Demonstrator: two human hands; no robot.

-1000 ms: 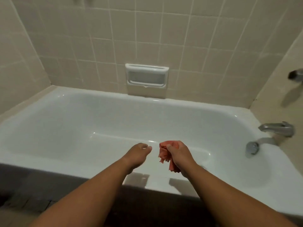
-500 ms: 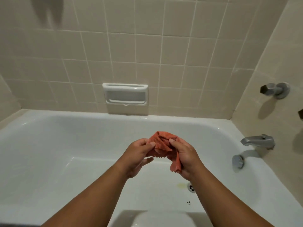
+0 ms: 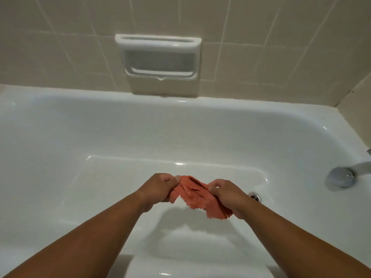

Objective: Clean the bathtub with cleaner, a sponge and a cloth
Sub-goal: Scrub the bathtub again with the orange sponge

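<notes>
From the head camera, both arms reach out over the white bathtub (image 3: 84, 137). The left hand (image 3: 160, 186) and the right hand (image 3: 226, 195) hold an orange cloth (image 3: 192, 192) between them, up in the air above the tub floor. The fingers of each hand are closed tight on one end of the cloth. The cloth is bunched and wrinkled, and a ragged bit hangs down by the right hand.

Just beside the right hand, on the tub floor, is the round metal drain (image 3: 255, 197). At the right end wall of the tub sits a round grey plate (image 3: 340, 177). Above the far rim of the tub, a white soap holder (image 3: 157, 57) is set in the tan tile wall (image 3: 60, 37). Nothing blocks the hands or the cloth.
</notes>
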